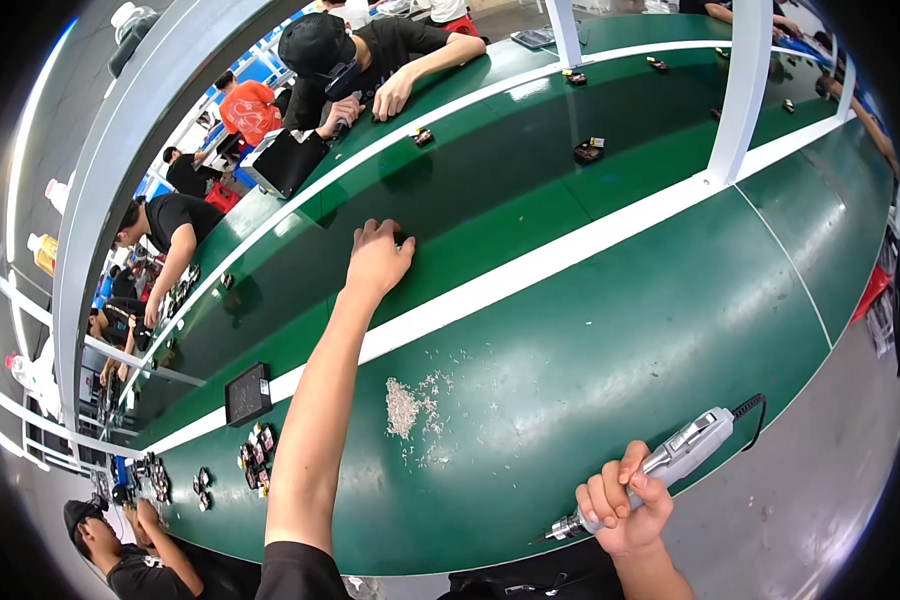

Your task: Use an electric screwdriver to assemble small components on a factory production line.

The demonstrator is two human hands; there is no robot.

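Observation:
My right hand (625, 505) is wrapped round a grey electric screwdriver (688, 446) near the front edge of the green table. Its bit points left and its black cord trails off the other end. Stretched far forward, my left hand (378, 258) is over the dark green conveyor belt (490, 225), past the white rail. Its fingers are curled down, with a small thing partly showing by the thumb that I cannot make out. Between my arms a pile of tiny silvery screws (401, 408) lies on the table, with more scattered round it.
Small black parts (257, 458) are heaped left of my left forearm, below a shallow black tray (247, 394). A black unit (589, 151) and several smaller ones sit on the belt. A white post (740, 95) rises from the rail. People work across the belt and at lower left.

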